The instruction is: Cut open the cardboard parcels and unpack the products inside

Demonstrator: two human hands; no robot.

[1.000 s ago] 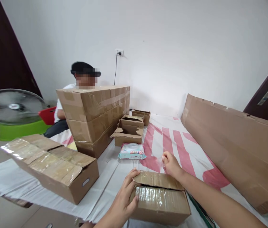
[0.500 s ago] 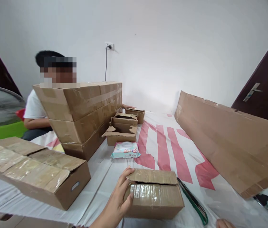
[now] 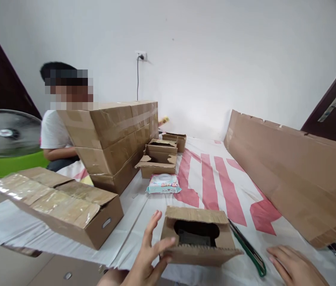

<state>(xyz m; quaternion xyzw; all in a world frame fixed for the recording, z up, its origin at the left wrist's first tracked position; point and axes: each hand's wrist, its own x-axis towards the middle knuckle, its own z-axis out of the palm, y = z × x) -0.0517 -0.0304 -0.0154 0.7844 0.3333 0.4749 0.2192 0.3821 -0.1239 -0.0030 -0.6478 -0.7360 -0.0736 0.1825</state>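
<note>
A small cardboard box stands at the front of the table, its front flap folded toward me. Through the cutout below its back flap, something dark grey shows inside; I cannot make out what. At the box's left front corner, my left hand grips the flap's edge between thumb and forefinger, its other fingers raised. My right hand rests with fingers stretched out on the cloth, holding nothing. Between the box and that hand lies a green utility knife. Behind the box sits a pack of wet wipes.
Open cardboard boxes line up beyond the wipes, beside a wall of stacked boxes. A long taped box lies left. At right stands a large cardboard sheet. A person sits behind the stack, near a fan.
The box's front flap has swung open toward me, showing the cutout and dark inside. My left hand has shifted to its front corner. My right hand has come further into view.
</note>
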